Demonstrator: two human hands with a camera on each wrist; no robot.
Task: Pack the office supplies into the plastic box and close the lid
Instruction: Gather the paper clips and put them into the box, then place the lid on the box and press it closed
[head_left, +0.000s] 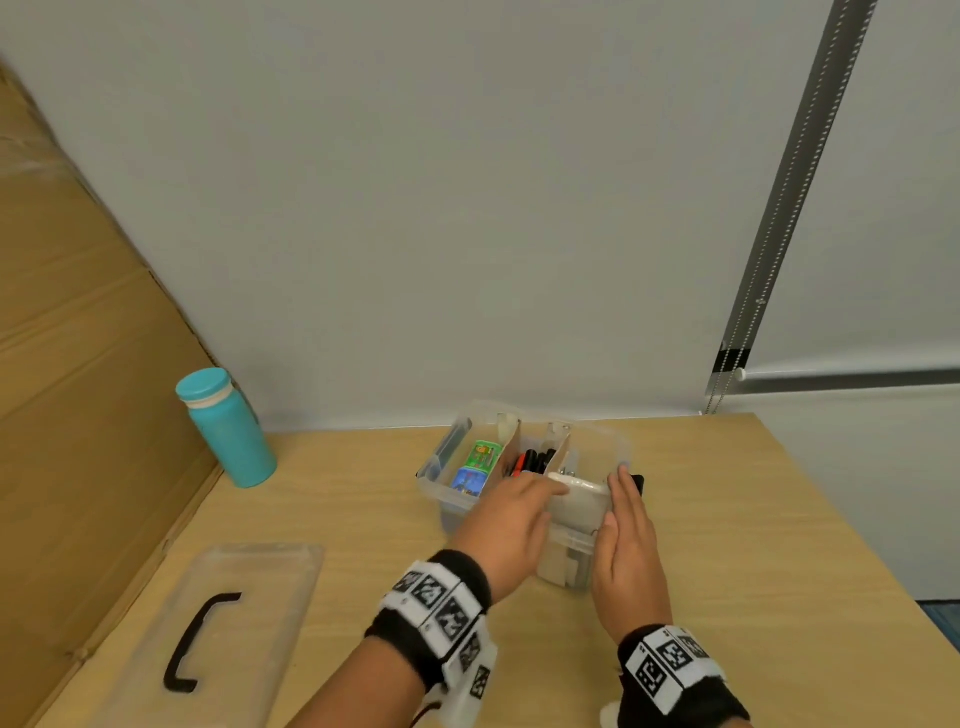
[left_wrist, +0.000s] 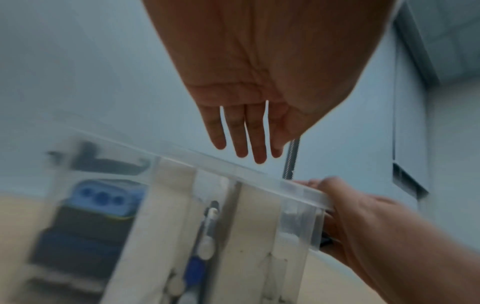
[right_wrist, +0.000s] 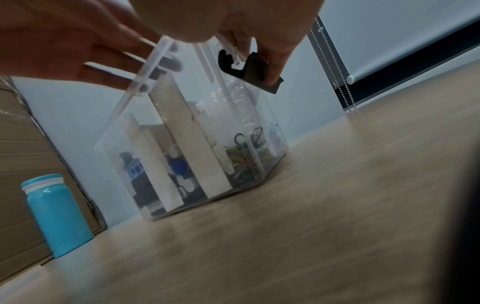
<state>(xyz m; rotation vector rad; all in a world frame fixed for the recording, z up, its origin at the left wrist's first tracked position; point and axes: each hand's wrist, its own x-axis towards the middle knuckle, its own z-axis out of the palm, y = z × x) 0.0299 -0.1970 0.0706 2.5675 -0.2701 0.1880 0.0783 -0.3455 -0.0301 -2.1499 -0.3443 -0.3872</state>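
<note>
Your table is the big thing here, with a cardboard sheet leaning along its left edge. I'll use the plastic box as the anchor — it sits open near the table's far edge, split by cardboard dividers. The lid isn't on it; it lies flat on the table, well to the left of the box and nearer you, black handle up. A teal bottle stands upright left of the box, by the cardboard sheet.

Your left hand hovers over the box's near side with fingers straight and slightly spread, holding nothing. Your right hand is against the box's right end, fingers fairly straight, tips at the rim and touching the black latch there — I can't tell whether it's actually gripping it.

Inside the box: colourful packs in the left compartment, markers in the middle one, paper clips at the bottom of the right one.
</note>
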